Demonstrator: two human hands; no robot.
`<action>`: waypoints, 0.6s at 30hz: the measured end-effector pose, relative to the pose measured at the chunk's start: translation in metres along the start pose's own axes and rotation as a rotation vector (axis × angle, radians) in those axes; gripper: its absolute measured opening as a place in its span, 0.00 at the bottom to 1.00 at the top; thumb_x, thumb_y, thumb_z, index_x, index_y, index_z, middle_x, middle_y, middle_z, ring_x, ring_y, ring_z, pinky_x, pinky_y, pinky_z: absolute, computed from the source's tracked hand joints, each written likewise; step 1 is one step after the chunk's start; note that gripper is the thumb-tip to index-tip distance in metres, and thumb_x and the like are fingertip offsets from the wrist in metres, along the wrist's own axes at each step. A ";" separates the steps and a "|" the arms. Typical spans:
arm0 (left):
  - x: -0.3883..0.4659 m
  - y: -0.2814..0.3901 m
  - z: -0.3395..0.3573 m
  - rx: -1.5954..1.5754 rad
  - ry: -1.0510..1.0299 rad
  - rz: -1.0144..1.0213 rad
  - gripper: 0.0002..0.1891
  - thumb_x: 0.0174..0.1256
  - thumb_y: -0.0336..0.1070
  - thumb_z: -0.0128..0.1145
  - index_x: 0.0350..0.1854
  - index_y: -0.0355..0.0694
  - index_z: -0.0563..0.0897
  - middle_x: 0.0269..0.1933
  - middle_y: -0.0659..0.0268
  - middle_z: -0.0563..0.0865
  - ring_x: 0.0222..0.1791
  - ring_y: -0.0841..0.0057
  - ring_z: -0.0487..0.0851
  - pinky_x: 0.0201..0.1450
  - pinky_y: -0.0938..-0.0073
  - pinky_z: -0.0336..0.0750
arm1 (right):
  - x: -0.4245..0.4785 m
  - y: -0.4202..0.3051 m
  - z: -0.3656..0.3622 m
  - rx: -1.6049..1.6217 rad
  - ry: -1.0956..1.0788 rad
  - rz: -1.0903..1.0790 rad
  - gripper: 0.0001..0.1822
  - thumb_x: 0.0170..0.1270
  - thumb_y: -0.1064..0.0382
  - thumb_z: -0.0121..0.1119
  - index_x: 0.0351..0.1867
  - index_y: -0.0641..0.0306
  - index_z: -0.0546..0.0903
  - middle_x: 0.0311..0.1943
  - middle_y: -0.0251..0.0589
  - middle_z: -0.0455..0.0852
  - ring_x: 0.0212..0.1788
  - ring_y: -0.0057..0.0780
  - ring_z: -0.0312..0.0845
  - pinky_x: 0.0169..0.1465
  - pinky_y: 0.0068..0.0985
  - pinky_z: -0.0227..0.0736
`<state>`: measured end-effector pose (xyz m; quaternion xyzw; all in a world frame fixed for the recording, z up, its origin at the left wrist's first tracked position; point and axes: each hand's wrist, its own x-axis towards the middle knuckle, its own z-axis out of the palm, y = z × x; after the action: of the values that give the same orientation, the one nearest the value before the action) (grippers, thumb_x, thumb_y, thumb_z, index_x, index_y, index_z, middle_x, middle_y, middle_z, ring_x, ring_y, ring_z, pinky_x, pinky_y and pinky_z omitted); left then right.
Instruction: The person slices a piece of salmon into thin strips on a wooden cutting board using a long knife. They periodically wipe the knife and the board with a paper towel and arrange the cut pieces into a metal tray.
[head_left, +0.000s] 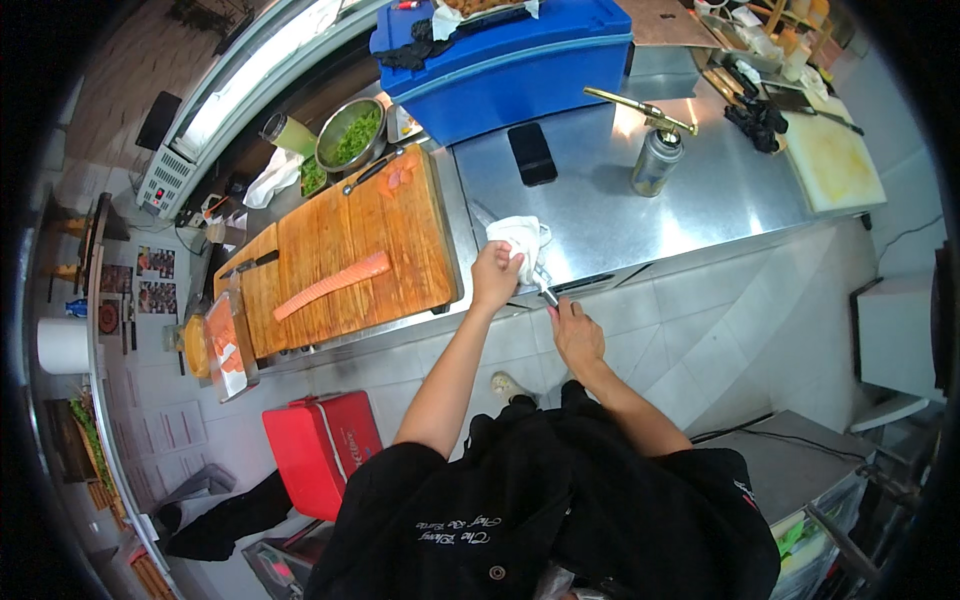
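My left hand (495, 276) grips a white cloth (519, 238) that is folded around the blade of a long knife (481, 213). The blade's tip sticks out past the cloth, above the steel counter's edge. My right hand (579, 334) is closed on the knife's handle (552, 297), close to my body. To the left, a salmon fillet (334, 286) scored or sliced crosswise lies on a wooden cutting board (360, 240). Small salmon pieces (397, 178) and a black-handled tool (373, 172) rest at that board's far end. A smaller knife (251, 263) lies near its left side.
On the steel counter (585, 202) are a black phone (532, 154) and a gas canister with a torch head (658, 161). Behind them stands a blue cooler (510, 67). A white cutting board (836, 165) is at right. Greens fill a metal bowl (322, 142); a clear tray (234, 379) holds salmon.
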<state>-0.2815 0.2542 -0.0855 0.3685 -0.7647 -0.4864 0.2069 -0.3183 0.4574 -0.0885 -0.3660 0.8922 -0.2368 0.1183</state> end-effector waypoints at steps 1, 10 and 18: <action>0.004 0.007 0.004 0.116 -0.019 0.035 0.14 0.63 0.33 0.72 0.43 0.32 0.82 0.39 0.56 0.85 0.38 0.67 0.87 0.43 0.68 0.79 | -0.001 0.002 -0.001 -0.020 0.002 -0.003 0.18 0.79 0.48 0.51 0.51 0.62 0.76 0.36 0.49 0.85 0.32 0.51 0.87 0.31 0.44 0.83; 0.017 0.039 0.017 0.380 -0.089 0.074 0.11 0.63 0.32 0.68 0.43 0.32 0.83 0.48 0.45 0.85 0.48 0.46 0.85 0.52 0.53 0.78 | -0.020 0.007 -0.007 -0.086 -0.029 0.091 0.20 0.80 0.46 0.49 0.56 0.60 0.76 0.38 0.48 0.85 0.35 0.50 0.87 0.35 0.45 0.84; 0.021 0.023 0.020 0.389 -0.064 0.140 0.11 0.64 0.34 0.69 0.41 0.35 0.80 0.45 0.46 0.84 0.48 0.46 0.84 0.51 0.52 0.78 | -0.137 0.078 -0.058 -0.175 -0.069 0.179 0.19 0.78 0.47 0.52 0.58 0.57 0.77 0.43 0.48 0.86 0.40 0.52 0.87 0.42 0.47 0.81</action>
<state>-0.3168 0.2554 -0.0746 0.3319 -0.8740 -0.3256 0.1410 -0.2909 0.6226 -0.0731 -0.3016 0.9340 -0.1338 0.1374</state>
